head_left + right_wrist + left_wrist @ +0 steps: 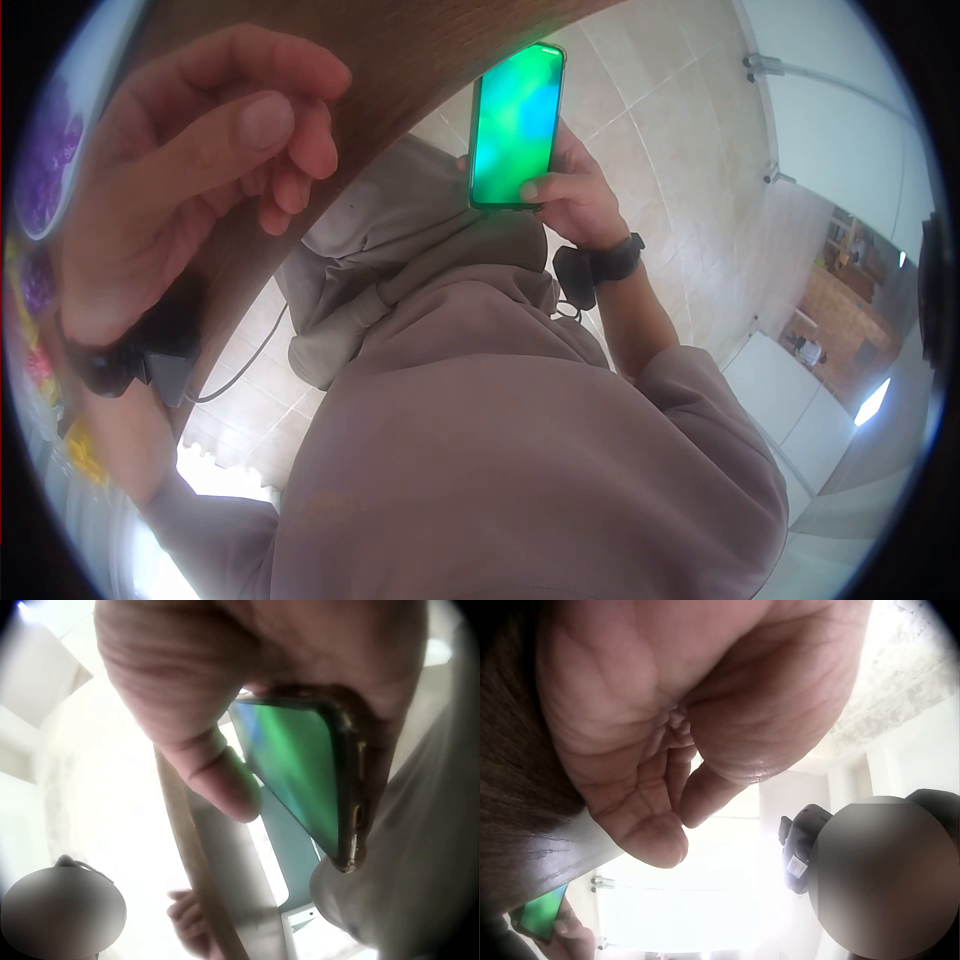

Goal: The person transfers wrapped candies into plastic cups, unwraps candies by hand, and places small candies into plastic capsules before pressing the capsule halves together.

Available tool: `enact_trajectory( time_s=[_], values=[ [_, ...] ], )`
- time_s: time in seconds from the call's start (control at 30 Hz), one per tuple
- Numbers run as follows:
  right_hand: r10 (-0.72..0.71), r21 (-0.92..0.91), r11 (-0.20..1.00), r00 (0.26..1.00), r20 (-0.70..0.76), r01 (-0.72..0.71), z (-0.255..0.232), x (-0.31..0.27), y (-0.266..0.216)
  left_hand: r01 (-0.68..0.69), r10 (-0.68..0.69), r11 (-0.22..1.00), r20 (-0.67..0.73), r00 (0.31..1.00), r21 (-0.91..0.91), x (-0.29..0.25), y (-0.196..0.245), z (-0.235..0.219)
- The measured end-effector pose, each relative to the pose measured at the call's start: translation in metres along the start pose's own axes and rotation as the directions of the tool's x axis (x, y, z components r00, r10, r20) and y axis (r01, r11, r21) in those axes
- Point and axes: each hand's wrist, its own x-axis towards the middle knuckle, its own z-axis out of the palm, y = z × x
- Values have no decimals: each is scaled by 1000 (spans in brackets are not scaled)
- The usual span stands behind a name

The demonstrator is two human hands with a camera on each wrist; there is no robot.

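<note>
In the head view my right hand grips a smartphone from behind and its lower right side, with the thumb over the lower corner of the screen. The lit screen glows a blurred green and blue. From the right wrist view, the phone lies against the palm, its clear-edged case showing along one side. My left hand is at the wooden table, fingers loosely curled and nothing in them. The left wrist view shows the thumb and fingers of this hand bent beside the dark wood.
At the far left are a purple-flowered item and a yellow flower shape. A thin cable runs from the left wrist device toward my lap. White cabinets with metal handles stand at the right, beyond a tiled floor.
</note>
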Motion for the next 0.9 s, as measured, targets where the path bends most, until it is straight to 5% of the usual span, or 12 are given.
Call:
enact_trajectory(
  time_s=[0.23,0.53,0.9],
  values=[
    [16,73,997,1000,-4,-16,1,1,-2,-4,4,1000,5,1000,-1,1,0,0],
    [64,-50,997,997,-40,-66,7,0,-2,-12,12,1000,12,1000,18,-2,-1,-4],
    [3,69,998,998,60,-7,8,0,-1,-35,35,999,3,999,25,-2,-3,-4]
  ],
)
